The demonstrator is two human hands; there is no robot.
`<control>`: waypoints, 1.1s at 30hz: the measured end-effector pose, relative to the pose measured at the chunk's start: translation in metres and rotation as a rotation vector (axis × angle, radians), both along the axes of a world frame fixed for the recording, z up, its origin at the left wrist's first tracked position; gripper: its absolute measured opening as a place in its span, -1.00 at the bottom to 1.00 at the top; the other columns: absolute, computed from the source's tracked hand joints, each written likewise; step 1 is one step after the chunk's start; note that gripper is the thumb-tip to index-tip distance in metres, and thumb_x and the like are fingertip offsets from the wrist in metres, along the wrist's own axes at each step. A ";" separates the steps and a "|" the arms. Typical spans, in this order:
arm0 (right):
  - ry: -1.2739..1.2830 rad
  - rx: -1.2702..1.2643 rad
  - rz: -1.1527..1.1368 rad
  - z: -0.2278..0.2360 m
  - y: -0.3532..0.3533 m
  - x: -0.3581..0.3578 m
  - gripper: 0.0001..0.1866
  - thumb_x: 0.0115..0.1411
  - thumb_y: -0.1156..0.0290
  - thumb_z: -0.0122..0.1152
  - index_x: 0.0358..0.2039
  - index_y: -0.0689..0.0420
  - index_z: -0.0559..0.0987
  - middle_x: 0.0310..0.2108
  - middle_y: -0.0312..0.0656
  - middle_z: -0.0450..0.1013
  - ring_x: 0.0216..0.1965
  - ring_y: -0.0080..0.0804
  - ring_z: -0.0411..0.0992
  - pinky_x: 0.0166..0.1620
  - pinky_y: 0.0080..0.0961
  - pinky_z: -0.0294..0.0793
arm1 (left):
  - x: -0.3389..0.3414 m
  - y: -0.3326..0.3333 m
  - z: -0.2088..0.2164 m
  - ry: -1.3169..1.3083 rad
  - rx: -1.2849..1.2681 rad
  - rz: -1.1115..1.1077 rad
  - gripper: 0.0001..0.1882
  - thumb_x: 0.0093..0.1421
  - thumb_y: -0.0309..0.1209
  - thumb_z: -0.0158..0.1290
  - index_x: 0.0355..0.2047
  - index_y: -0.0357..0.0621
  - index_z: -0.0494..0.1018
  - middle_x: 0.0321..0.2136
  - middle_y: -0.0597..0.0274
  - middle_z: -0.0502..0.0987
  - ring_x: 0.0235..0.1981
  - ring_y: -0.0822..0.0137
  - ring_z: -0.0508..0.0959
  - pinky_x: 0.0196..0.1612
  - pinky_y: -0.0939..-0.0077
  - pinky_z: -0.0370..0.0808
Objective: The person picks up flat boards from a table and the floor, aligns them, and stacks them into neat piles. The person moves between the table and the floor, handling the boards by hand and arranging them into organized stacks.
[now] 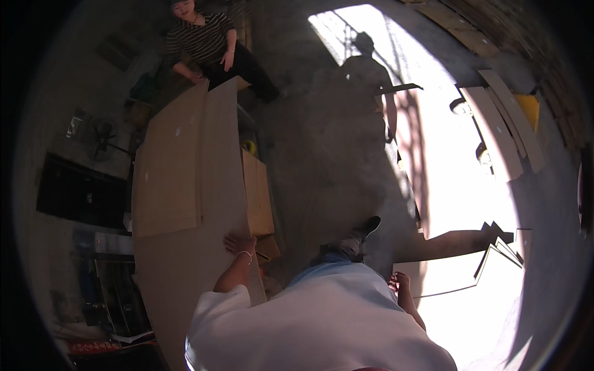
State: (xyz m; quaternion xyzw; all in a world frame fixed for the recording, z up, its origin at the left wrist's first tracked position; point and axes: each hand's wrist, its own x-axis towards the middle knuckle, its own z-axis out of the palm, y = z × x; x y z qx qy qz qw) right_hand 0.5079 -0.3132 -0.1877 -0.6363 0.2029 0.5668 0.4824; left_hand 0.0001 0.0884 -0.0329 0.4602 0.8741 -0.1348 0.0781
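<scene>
My left hand (240,245) lies with its fingers spread on a wide brown cardboard sheet (224,167), close to its right edge. A second, smaller cardboard sheet (170,167) rests on top, farther left. Under the edge, several cardboard boxes (258,195) show. By my right side hangs my right hand (401,281), its fingers loosely curled and slightly apart, with nothing visible in them. Behind that hand, sunlit pale sheets (458,275) lie low, and I cannot tell whether the hand touches them.
A person (204,49) in a striped top stands at the far end of the cardboard, one hand at its corner. More cardboard panels (498,133) stand at the right. A fan (104,137) is on the left. Bright sunlight covers part of the floor (328,161).
</scene>
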 end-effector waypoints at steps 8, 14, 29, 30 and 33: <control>-0.124 -0.140 -0.188 0.022 -0.030 0.039 -0.63 0.19 0.41 0.04 0.03 0.16 0.44 -0.45 -0.10 0.50 -0.57 -0.26 0.53 -0.60 -0.37 0.54 | 0.068 -0.003 -0.003 0.178 0.243 -0.303 -0.02 0.08 0.09 0.02 0.30 -0.36 -0.04 0.31 -0.27 -0.02 0.36 -0.11 -0.02 0.36 0.11 -0.04; -0.075 -0.189 -0.435 0.041 -0.028 0.063 -0.58 0.15 0.57 0.07 0.06 0.17 0.43 -0.44 -0.04 0.55 -0.59 -0.28 0.54 -0.63 -0.34 0.53 | 0.201 0.032 -0.088 -0.127 -0.330 -0.844 -0.10 0.09 0.03 0.06 0.26 -0.36 0.07 0.28 -0.28 0.05 0.34 -0.07 0.04 0.35 0.19 0.01; -0.235 -0.516 -0.680 0.048 -0.049 -0.023 -0.76 0.06 0.52 0.14 -0.22 0.16 0.59 -0.51 -0.12 0.51 -0.59 -0.33 0.47 -0.60 -0.33 0.50 | 0.782 0.118 -0.163 -1.683 -0.561 -0.926 -0.74 0.15 -0.44 0.01 -0.67 0.08 0.30 -0.70 0.45 0.27 -0.66 0.51 0.29 -0.61 0.58 0.15; -0.223 -0.538 -0.651 0.040 -0.056 -0.031 -0.80 0.05 0.52 0.13 -0.27 0.15 0.60 -0.52 -0.12 0.50 -0.59 -0.33 0.46 -0.59 -0.32 0.50 | 0.788 0.116 -0.164 -1.654 -0.616 -1.150 -0.78 0.15 -0.42 0.02 -0.64 0.06 0.32 -0.69 0.44 0.29 -0.66 0.51 0.30 -0.61 0.58 0.18; -0.168 -0.497 -0.486 0.010 -0.068 -0.051 -0.86 0.05 0.37 0.19 -0.39 0.08 0.65 -0.44 -0.11 0.56 -0.44 -0.27 0.54 -0.41 -0.29 0.55 | 0.775 0.094 -0.167 -1.268 -0.784 -1.327 -0.90 0.14 -0.35 0.06 -0.50 0.00 0.43 -0.64 0.41 0.38 -0.63 0.49 0.39 -0.59 0.53 0.32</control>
